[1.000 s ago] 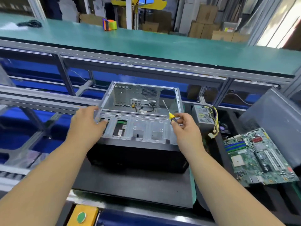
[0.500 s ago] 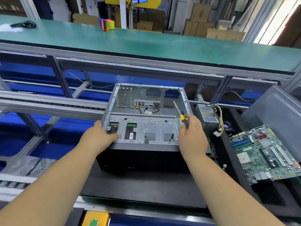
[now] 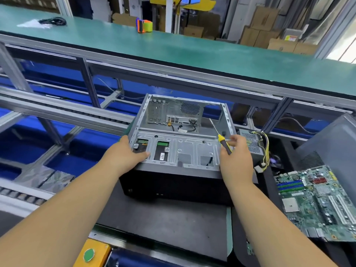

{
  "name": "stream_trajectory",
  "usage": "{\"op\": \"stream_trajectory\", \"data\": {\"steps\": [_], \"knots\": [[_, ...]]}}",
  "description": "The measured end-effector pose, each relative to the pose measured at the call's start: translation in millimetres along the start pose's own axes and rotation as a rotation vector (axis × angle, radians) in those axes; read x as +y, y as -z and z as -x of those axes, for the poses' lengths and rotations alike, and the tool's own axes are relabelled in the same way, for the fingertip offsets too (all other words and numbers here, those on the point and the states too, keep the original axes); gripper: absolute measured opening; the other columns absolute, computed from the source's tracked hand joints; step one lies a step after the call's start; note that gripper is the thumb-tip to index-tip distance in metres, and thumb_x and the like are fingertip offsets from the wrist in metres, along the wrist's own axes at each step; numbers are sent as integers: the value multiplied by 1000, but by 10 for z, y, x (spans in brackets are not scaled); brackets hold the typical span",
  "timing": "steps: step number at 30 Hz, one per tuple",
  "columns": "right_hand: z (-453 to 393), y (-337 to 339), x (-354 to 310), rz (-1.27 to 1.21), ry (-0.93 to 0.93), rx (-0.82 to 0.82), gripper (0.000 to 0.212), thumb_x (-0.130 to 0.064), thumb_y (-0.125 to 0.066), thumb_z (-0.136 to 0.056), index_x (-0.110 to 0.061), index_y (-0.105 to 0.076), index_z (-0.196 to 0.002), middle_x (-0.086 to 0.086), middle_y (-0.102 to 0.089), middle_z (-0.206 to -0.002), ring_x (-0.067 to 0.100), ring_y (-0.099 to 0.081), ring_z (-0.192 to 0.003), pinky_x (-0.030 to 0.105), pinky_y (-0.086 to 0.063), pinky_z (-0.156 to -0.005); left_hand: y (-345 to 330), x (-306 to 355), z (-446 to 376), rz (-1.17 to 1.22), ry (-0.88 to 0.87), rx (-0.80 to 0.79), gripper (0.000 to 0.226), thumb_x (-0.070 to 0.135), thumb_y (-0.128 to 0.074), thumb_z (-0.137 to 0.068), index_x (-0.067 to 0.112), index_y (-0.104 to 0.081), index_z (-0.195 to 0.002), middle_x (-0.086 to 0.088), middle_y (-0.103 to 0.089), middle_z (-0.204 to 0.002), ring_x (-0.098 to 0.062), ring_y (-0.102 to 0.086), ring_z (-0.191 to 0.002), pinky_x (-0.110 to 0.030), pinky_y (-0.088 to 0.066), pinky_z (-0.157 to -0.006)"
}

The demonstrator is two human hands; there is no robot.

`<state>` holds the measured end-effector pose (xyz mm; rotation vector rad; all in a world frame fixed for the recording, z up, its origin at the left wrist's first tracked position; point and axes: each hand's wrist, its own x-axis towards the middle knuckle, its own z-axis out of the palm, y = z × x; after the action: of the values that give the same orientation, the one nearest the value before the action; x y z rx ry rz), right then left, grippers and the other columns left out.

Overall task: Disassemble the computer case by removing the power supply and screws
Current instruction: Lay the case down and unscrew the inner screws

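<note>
An open grey computer case (image 3: pixel 185 145) with a black front stands on a dark mat (image 3: pixel 173 224). My left hand (image 3: pixel 125 157) grips the case's near left corner, thumb lying on the drive cage. My right hand (image 3: pixel 237 157) rests at the case's near right corner and holds a yellow-and-black screwdriver (image 3: pixel 221 137), its shaft pointing up and back over the case. A grey power supply (image 3: pixel 250 143) with yellow and black wires lies outside the case, just right of my right hand.
A green motherboard (image 3: pixel 316 201) lies at the right, beside a grey side panel (image 3: pixel 331 147). A green bench (image 3: pixel 192 51) with a tape dispenser (image 3: pixel 144 26) runs across the back. Aluminium rails (image 3: pixel 57 110) cross at the left. A yellow button box (image 3: pixel 90 253) sits near the front edge.
The case has been turned and shifted to the right on the mat, with both hands staying on its near corners. The screwdriver stayed in my right hand.
</note>
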<state>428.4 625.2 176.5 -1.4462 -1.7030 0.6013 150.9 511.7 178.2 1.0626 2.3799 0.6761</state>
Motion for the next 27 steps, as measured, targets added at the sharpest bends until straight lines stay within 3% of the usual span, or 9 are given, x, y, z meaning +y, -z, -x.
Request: {"op": "stream_trajectory", "data": {"steps": [2, 4, 8, 11, 15, 17, 20, 23, 27], "knots": [[-30, -3, -70, -94, -26, -26, 16, -22, -64, -90, -28, -54, -102, -15, -61, -96, 9, -57, -84, 25, -38, -61, 17, 21, -10, 37, 8, -29, 94, 60, -74, -71, 19, -32, -145, -3, -50, -141, -26, -50, -123, -35, -45, -91], [-54, -9, -190, -164, -38, -60, 16, -22, -70, -86, -30, -55, -88, -15, -62, -87, -1, -57, -78, 18, -37, -58, 26, 75, -15, 5, -33, -8, 96, 54, -79, -69, 21, -32, -146, -4, -46, -143, -27, -46, -127, -39, -44, -98], [-102, -36, -432, -336, -64, -119, 13, -20, -77, -81, -24, -67, -87, -12, -68, -83, -3, -61, -74, 16, -44, -62, -18, 286, 8, -152, -269, 147, 96, 47, -79, -74, 26, -26, -151, -2, -32, -151, -27, -22, -140, -41, -26, -113], [-122, -61, -574, -390, -51, -127, 14, -18, -80, -78, -23, -71, -87, -12, -67, -80, -3, -60, -69, 11, -43, -59, -69, 371, -36, -89, -428, 44, 80, 41, -76, -79, 29, -35, -147, 3, -37, -149, -20, -28, -140, -36, -27, -113], [-102, -139, -721, -422, -20, -141, 17, -18, -81, -78, -23, -69, -89, -8, -66, -80, 6, -62, -73, 25, -52, -68, -118, 392, -114, -51, -541, -37, 55, 35, -76, -80, 32, -54, -130, 10, -53, -128, -10, -46, -122, -31, -38, -106], [-80, -189, -773, -392, 6, -155, 17, -22, -80, -80, -26, -66, -88, -8, -66, -78, 6, -65, -76, 32, -56, -73, -136, 394, -143, -39, -570, -69, 41, 30, -78, -76, 35, -61, -113, 15, -56, -106, -5, -53, -98, -22, -45, -87], [-44, -261, -862, -341, 83, -199, 15, -25, -74, -84, -31, -61, -87, -12, -67, -80, 7, -67, -78, 35, -57, -76, -143, 389, -201, -36, -569, -122, 27, 26, -79, -73, 35, -64, -93, 17, -54, -88, 4, -50, -74, -12, -36, -63], [-18, -331, -958, -225, 168, -196, 15, -28, -72, -86, -32, -57, -85, -15, -66, -80, 3, -64, -77, 25, -51, -68, -121, 392, -265, -60, -589, -140, 21, 23, -77, -73, 35, -66, -87, 14, -57, -88, 6, -50, -71, -10, -34, -60], [-19, -387, -1053, -157, 193, -194, 15, -28, -70, -87, -31, -56, -85, -7, -67, -82, 10, -64, -80, 30, -51, -69, -77, 407, -332, -46, -600, -164, 20, 21, -77, -73, 35, -68, -84, 16, -57, -89, 7, -51, -72, -10, -34, -60]]}}
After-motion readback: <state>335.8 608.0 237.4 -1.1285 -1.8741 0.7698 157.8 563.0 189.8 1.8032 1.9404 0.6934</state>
